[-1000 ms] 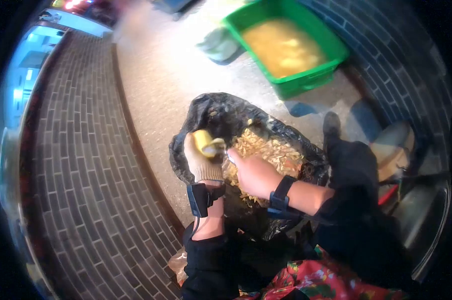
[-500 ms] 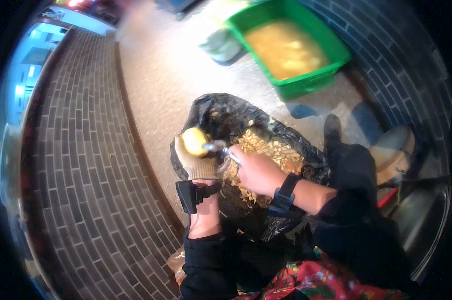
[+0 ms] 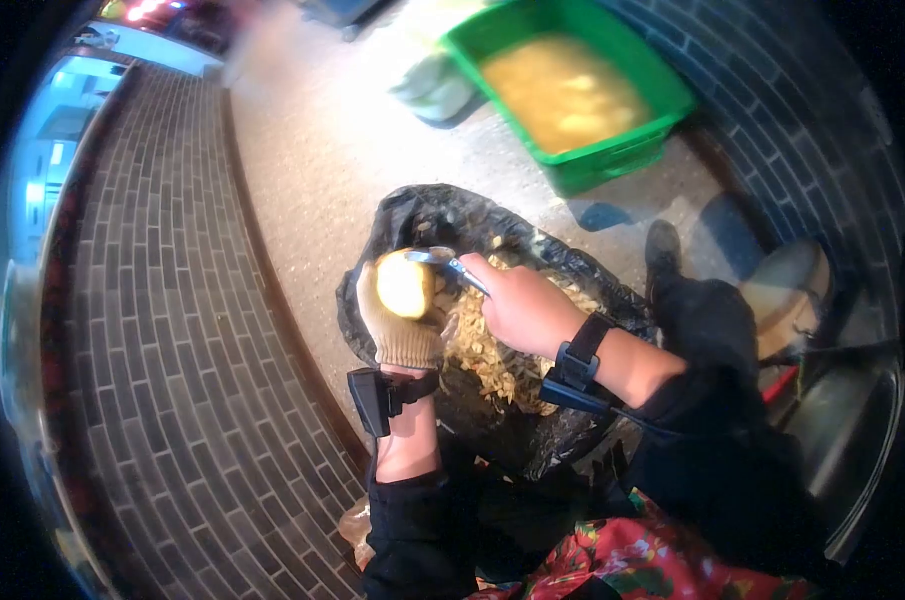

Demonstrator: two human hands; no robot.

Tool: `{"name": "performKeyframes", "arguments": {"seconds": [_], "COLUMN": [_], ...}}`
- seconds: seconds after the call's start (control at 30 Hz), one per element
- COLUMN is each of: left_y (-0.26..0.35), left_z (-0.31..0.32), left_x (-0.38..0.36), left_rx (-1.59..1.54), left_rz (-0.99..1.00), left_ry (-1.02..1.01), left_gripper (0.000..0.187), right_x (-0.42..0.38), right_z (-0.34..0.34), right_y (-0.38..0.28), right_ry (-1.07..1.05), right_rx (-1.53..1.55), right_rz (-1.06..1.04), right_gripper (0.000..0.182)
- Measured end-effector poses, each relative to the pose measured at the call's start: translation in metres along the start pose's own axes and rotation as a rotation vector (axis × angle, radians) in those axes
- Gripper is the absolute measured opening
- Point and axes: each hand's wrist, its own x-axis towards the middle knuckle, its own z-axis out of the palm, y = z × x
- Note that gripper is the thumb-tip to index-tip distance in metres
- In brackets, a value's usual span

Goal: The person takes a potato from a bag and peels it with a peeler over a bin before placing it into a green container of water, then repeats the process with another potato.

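My left hand (image 3: 387, 318), in a beige knit glove, is closed around a pale yellow peeled potato (image 3: 404, 285). In my bare right hand (image 3: 532, 308) is a peeler (image 3: 452, 263) with a metal head, its blade against the top of the potato. Both hands are above a black plastic bag (image 3: 402, 215) spread on the floor, with a heap of peelings (image 3: 492, 370) lying in it. My fingertips behind the potato are hidden.
Beyond the bag stands a green tub (image 3: 622, 150) holding cloudy yellowish water and pale pieces. A whitish bag (image 3: 437, 90) sits beside it. Brick walls (image 3: 172, 300) rise on both sides. At right are my shoe (image 3: 662, 245) and a round wooden-looking object (image 3: 787, 300).
The peeler has moved up from the potato's right side to its top edge. My left hand has turned the potato slightly and shifted a little right.
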Motion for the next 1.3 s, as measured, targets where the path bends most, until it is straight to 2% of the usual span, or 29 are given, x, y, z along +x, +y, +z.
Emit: {"name": "performKeyframes", "arguments": {"seconds": [0.1,0.17,0.2,0.27,0.37,0.4,0.43,0.47,0.5,0.6,0.63,0.67,0.7,0.77,0.8,0.87,0.9,0.97,1.03,1.1,1.13,1.2,1.27,1.3], "left_y": [-0.003,-0.003,-0.005,-0.012,-0.019,-0.017,-0.011,-0.008,-0.015,-0.009,-0.006,-0.003,-0.002,-0.007,-0.009,-0.008,-0.007,-0.006,-0.004,-0.004,-0.003,0.0,-0.003,-0.004], "left_z": [-0.004,-0.014,-0.021,-0.037,-0.051,-0.036,-0.006,0.011,-0.027,-0.019,-0.014,-0.008,-0.004,-0.036,-0.047,-0.011,0.003,-0.008,-0.011,-0.014,-0.013,-0.008,0.003,0.007], "left_x": [0.006,0.013,0.018,0.028,0.038,0.028,0.009,-0.001,0.027,0.021,0.018,0.015,0.013,0.034,0.043,0.019,0.01,0.017,0.018,0.011,0.009,0.004,-0.002,-0.001], "left_rx": [-0.034,-0.109,-0.11,-0.113,-0.121,-0.121,-0.128,-0.134,-0.177,-0.127,-0.131,-0.091,-0.049,-0.042,-0.032,-0.061,-0.093,-0.153,-0.214,-0.12,-0.12,-0.177,-0.186,-0.164], "left_rz": [0.048,0.073,0.075,0.222,0.28,0.282,0.258,0.232,0.367,0.326,0.33,0.277,0.223,0.264,0.302,0.298,0.297,0.315,0.334,0.24,0.241,0.006,0.033,0.055], "left_ry": [0.118,0.088,0.088,0.194,0.282,0.282,0.423,0.564,0.41,0.364,0.365,0.45,0.534,0.493,0.45,0.471,0.496,0.436,0.377,0.114,0.11,0.007,-0.007,0.049], "left_gripper": [0.049,0.061,0.061,0.056,0.054,0.054,0.055,0.057,0.063,0.066,0.066,0.067,0.068,0.067,0.067,0.067,0.067,0.066,0.066,0.056,0.056,0.056,0.057,0.056], "right_x": [0.001,-0.004,-0.007,-0.01,-0.013,-0.016,-0.021,-0.029,-0.027,-0.022,-0.019,-0.017,-0.016,-0.01,-0.009,-0.007,-0.007,-0.008,-0.003,0.001,0.002,0.002,0.002,0.002], "right_z": [0.012,0.019,0.023,0.037,0.043,0.048,0.055,0.069,0.064,0.044,0.038,0.03,0.023,0.016,0.014,0.01,0.006,-0.003,-0.004,-0.002,-0.003,-0.002,-0.001,-0.001], "right_y": [0.003,0.001,-0.001,0.002,-0.004,-0.004,-0.004,0.0,-0.002,-0.007,-0.006,-0.007,-0.007,-0.003,0.0,0.003,0.002,-0.002,0.002,0.006,0.006,0.006,0.006,0.006], "right_ry": [0.009,-0.033,-0.074,-0.056,-0.075,-0.151,-0.226,-0.123,-0.152,-0.166,-0.147,-0.148,-0.163,-0.18,-0.176,-0.19,-0.188,-0.156,-0.08,0.029,0.033,0.042,0.053,0.063], "right_rx": [0.019,0.008,-0.002,-0.044,-0.073,-0.035,0.004,0.097,0.108,0.093,0.069,0.067,0.031,-0.018,-0.014,-0.013,-0.012,0.096,0.06,0.009,0.009,0.026,0.02,0.013], "right_rz": [-0.017,-0.019,-0.021,-0.026,-0.008,-0.003,0.002,-0.057,-0.019,0.003,-0.015,-0.018,-0.028,-0.052,-0.049,-0.117,-0.117,0.031,0.014,-0.031,-0.032,-0.025,-0.037,-0.05], "right_gripper": [0.052,0.052,0.052,0.053,0.055,0.054,0.053,0.049,0.049,0.048,0.048,0.048,0.039,0.028,0.028,0.046,0.046,0.048,0.047,0.046,0.046,0.046,0.046,0.045]}}
